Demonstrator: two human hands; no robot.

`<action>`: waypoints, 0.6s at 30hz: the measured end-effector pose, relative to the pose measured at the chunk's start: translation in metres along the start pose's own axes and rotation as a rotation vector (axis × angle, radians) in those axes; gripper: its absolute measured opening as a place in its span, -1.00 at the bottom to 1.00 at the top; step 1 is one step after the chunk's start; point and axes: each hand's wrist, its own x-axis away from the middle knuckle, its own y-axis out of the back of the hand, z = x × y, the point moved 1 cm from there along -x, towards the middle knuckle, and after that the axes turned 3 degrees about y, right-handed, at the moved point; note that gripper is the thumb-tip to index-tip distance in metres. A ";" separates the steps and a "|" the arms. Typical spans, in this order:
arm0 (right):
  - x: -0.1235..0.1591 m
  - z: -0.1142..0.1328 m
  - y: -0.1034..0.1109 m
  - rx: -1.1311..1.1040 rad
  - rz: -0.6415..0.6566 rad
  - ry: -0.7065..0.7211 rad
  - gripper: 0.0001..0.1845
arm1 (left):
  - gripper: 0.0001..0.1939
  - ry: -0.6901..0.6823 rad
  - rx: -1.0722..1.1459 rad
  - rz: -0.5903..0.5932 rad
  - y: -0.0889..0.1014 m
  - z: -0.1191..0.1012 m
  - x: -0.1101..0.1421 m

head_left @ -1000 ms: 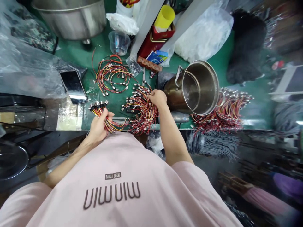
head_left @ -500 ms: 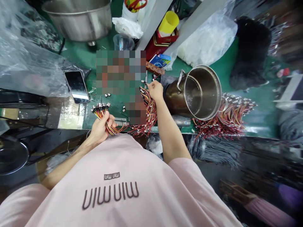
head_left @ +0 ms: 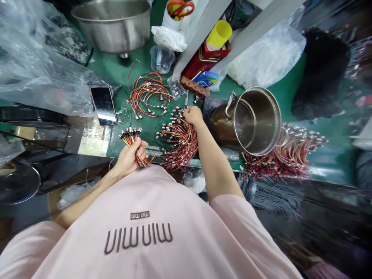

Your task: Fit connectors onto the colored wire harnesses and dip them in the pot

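My left hand (head_left: 128, 158) grips a bundle of thin red, yellow and black wire leads (head_left: 130, 138), with their metal connector ends fanned out above my fingers. My right hand (head_left: 193, 115) sits closed on top of a fanned pile of similar leads (head_left: 181, 142), its fingers among the wires near their metal ends. Between my hands, the pile lies on a green work mat (head_left: 148, 133). A looser tangle of leads (head_left: 149, 97) lies just beyond. The exact wire inside my right hand is hidden by the fingers.
A steel pot (head_left: 250, 121) lies on its side right of my right hand, with a large heap of leads (head_left: 286, 157) beyond it. A phone (head_left: 104, 105), plastic cup (head_left: 162, 59), steel basin (head_left: 112, 27) and plastic sheeting (head_left: 29, 58) stand farther off.
The whole view has shifted slightly, so the table contents sit further right. Both hands remain in about the same places on their wires, and the left hand still grips its bundle.
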 end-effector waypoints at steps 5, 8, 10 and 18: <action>0.045 0.012 0.020 -0.775 -0.059 0.043 -0.85 | -0.76 0.024 0.042 0.007 -0.011 0.000 -0.007; 0.086 0.031 0.029 -1.115 0.098 0.118 -0.70 | -0.78 0.064 0.055 0.027 -0.023 0.001 -0.013; 0.112 0.047 0.031 -1.173 0.156 0.132 -0.66 | -0.77 0.090 0.064 0.051 -0.031 0.003 -0.017; 0.172 0.091 0.011 -1.040 0.167 0.181 -0.70 | -0.56 0.153 0.103 0.093 -0.044 0.019 -0.027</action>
